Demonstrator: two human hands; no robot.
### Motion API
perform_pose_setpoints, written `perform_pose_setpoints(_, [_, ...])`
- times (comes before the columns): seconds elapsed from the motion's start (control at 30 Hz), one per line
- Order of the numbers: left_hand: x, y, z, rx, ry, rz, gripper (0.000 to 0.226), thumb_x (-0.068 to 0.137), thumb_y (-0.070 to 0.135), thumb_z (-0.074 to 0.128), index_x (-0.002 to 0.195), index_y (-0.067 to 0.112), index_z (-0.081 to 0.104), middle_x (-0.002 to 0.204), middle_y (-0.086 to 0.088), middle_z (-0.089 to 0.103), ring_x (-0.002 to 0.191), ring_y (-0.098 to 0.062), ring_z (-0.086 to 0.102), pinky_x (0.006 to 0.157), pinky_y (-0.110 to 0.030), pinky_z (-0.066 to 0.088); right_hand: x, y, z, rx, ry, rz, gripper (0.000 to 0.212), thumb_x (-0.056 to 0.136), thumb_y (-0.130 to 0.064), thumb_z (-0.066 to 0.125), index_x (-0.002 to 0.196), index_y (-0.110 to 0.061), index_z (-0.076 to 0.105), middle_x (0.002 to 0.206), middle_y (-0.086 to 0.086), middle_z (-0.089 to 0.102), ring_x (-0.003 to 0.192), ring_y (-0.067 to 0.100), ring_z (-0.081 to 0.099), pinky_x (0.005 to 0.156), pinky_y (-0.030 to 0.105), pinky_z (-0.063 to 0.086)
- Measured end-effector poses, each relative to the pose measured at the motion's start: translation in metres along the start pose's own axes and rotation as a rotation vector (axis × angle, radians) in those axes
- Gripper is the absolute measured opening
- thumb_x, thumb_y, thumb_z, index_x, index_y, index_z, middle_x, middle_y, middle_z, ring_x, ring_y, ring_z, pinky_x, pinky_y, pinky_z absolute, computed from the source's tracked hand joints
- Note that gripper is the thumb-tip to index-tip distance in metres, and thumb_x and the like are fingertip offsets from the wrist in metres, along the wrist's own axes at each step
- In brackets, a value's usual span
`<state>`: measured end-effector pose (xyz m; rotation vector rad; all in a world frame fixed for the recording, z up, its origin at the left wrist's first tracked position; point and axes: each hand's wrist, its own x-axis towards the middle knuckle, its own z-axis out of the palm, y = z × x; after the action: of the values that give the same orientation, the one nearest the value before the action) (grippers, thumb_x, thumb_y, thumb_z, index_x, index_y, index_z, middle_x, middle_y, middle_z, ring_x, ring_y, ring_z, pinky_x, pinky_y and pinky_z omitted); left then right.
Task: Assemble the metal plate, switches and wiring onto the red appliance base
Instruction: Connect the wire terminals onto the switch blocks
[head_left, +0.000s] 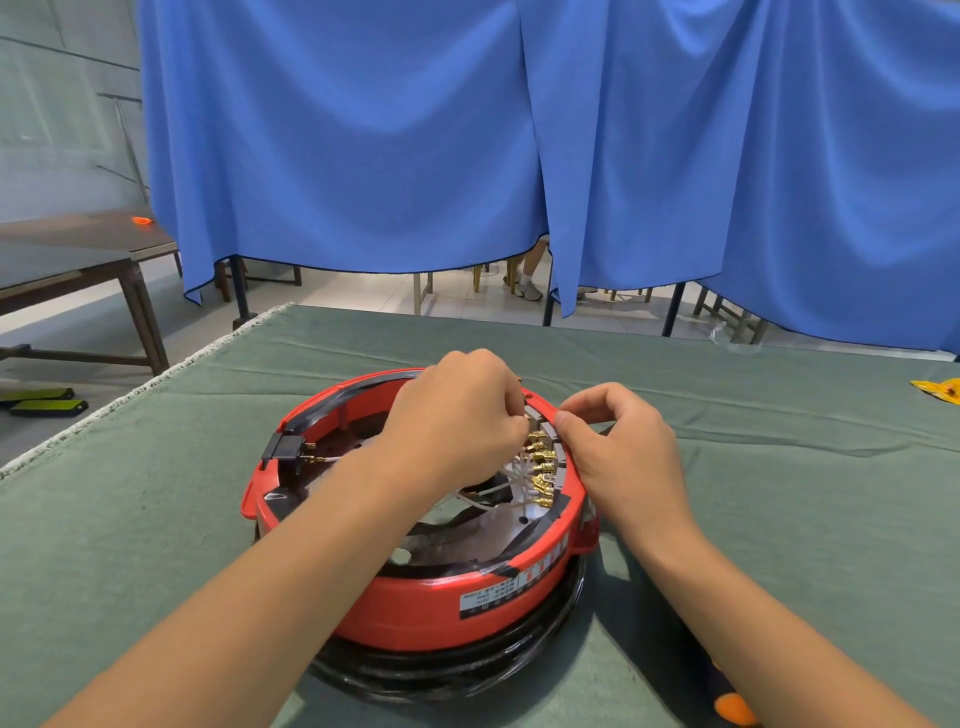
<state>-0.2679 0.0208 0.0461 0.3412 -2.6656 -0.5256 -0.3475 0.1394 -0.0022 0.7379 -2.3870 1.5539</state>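
The round red appliance base (431, 608) lies upside down on the green table cloth (779, 519), its open underside facing up. A metal plate (457, 535) sits inside it. Several brass wire terminals (543, 467) on white wires run along a row of switches at the inner right rim. My left hand (457, 415) reaches across the base and pinches a terminal at the far end of that row. My right hand (618, 447) grips the red rim just right of the row, thumb and forefinger pinched at the switch strip. A black socket part (285, 448) sits on the left rim.
An orange-and-black tool handle (730, 704) lies by my right forearm. A yellow wrapper (940, 391) lies at the table's right edge. Blue curtains (519, 156) hang beyond the table; a person's legs show beneath them. A dark bench (78, 260) stands to the left.
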Motion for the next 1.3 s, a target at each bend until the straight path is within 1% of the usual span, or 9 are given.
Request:
perform_pose_setpoints(0.3, [0.000, 0.004, 0.008, 0.037, -0.028, -0.004, 0.011, 0.087, 0.018, 0.064, 0.086, 0.018, 0.076, 0.083, -0.001, 0.072, 0.076, -0.019, 0.065, 0.074, -0.038, 0.057, -0.001, -0.001, -0.001, -0.056, 0.023, -0.020, 0.007, 0.086, -0.020, 0.065, 0.080, -0.024, 0.064, 0.078, -0.016, 0.063, 0.079, -0.002, 0.057, 0.060, 0.012, 0.037])
perform_pose_setpoints(0.47, [0.004, 0.003, 0.006, -0.074, -0.064, 0.003, 0.013, 0.087, 0.010, 0.064, 0.084, 0.009, 0.077, 0.072, -0.002, 0.068, 0.071, -0.018, 0.067, 0.071, -0.035, 0.059, -0.004, -0.004, -0.004, -0.128, 0.074, -0.057, 0.009, 0.084, -0.025, 0.067, 0.075, -0.027, 0.068, 0.072, -0.018, 0.065, 0.074, 0.003, 0.062, 0.063, 0.025, 0.046])
perform_pose_setpoints(0.63, [0.004, 0.002, 0.006, -0.134, -0.096, 0.005, 0.014, 0.088, 0.009, 0.063, 0.088, 0.009, 0.077, 0.074, -0.003, 0.069, 0.068, -0.016, 0.067, 0.067, -0.033, 0.059, -0.007, -0.004, -0.009, -0.157, 0.090, -0.074, 0.011, 0.081, -0.025, 0.069, 0.071, -0.029, 0.068, 0.069, -0.019, 0.066, 0.074, 0.003, 0.064, 0.062, 0.024, 0.047])
perform_pose_setpoints(0.73, [0.001, -0.001, 0.003, -0.097, -0.105, 0.019, 0.016, 0.091, 0.016, 0.061, 0.090, 0.011, 0.076, 0.076, -0.001, 0.069, 0.071, -0.016, 0.065, 0.064, -0.028, 0.054, -0.007, -0.006, -0.014, -0.115, 0.028, -0.030, 0.009, 0.079, -0.023, 0.068, 0.073, -0.028, 0.067, 0.073, -0.016, 0.069, 0.077, 0.005, 0.066, 0.071, 0.036, 0.055])
perform_pose_setpoints(0.8, [-0.002, -0.003, -0.003, -0.017, -0.087, 0.030, 0.017, 0.091, 0.020, 0.059, 0.093, 0.012, 0.074, 0.087, -0.004, 0.071, 0.080, -0.021, 0.065, 0.072, -0.033, 0.054, -0.005, -0.010, -0.016, -0.093, -0.038, 0.013, 0.008, 0.080, -0.022, 0.067, 0.077, -0.029, 0.065, 0.076, -0.015, 0.070, 0.080, 0.008, 0.067, 0.077, 0.042, 0.055])
perform_pose_setpoints(0.9, [-0.007, -0.001, -0.017, 0.033, -0.083, 0.078, 0.021, 0.086, 0.018, 0.059, 0.105, 0.021, 0.068, 0.098, 0.002, 0.067, 0.092, -0.021, 0.060, 0.081, -0.037, 0.051, 0.001, -0.019, -0.022, -0.137, -0.144, 0.080, 0.006, 0.079, -0.027, 0.066, 0.082, -0.030, 0.063, 0.082, -0.017, 0.069, 0.077, 0.009, 0.066, 0.077, 0.042, 0.055])
perform_pose_setpoints(1.13, [-0.020, 0.003, -0.024, 0.055, -0.256, 0.159, 0.018, 0.080, 0.020, 0.067, 0.095, 0.029, 0.072, 0.094, 0.008, 0.068, 0.085, -0.013, 0.060, 0.075, -0.031, 0.052, 0.002, -0.034, -0.036, -0.469, -0.273, 0.132, 0.016, 0.079, -0.045, 0.064, 0.089, -0.033, 0.060, 0.084, -0.018, 0.063, 0.089, 0.014, 0.062, 0.081, 0.037, 0.051])
perform_pose_setpoints(1.2, [-0.020, 0.001, -0.020, 0.086, -0.257, 0.160, 0.017, 0.081, 0.022, 0.068, 0.096, 0.030, 0.072, 0.097, 0.006, 0.069, 0.088, -0.016, 0.061, 0.078, -0.034, 0.052, -0.001, -0.038, -0.038, -0.552, -0.325, 0.166, 0.026, 0.078, -0.056, 0.062, 0.086, -0.032, 0.060, 0.083, -0.012, 0.066, 0.083, 0.017, 0.065, 0.080, 0.038, 0.053])
perform_pose_setpoints(1.3, [-0.019, -0.001, -0.015, 0.114, -0.244, 0.172, 0.017, 0.081, 0.027, 0.069, 0.098, 0.032, 0.072, 0.097, 0.007, 0.069, 0.088, -0.016, 0.062, 0.077, -0.034, 0.053, -0.003, -0.044, -0.039, -0.647, -0.432, 0.197, 0.036, 0.082, -0.059, 0.055, 0.077, -0.025, 0.064, 0.063, -0.005, 0.071, 0.060, 0.014, 0.067, 0.073, 0.038, 0.057])
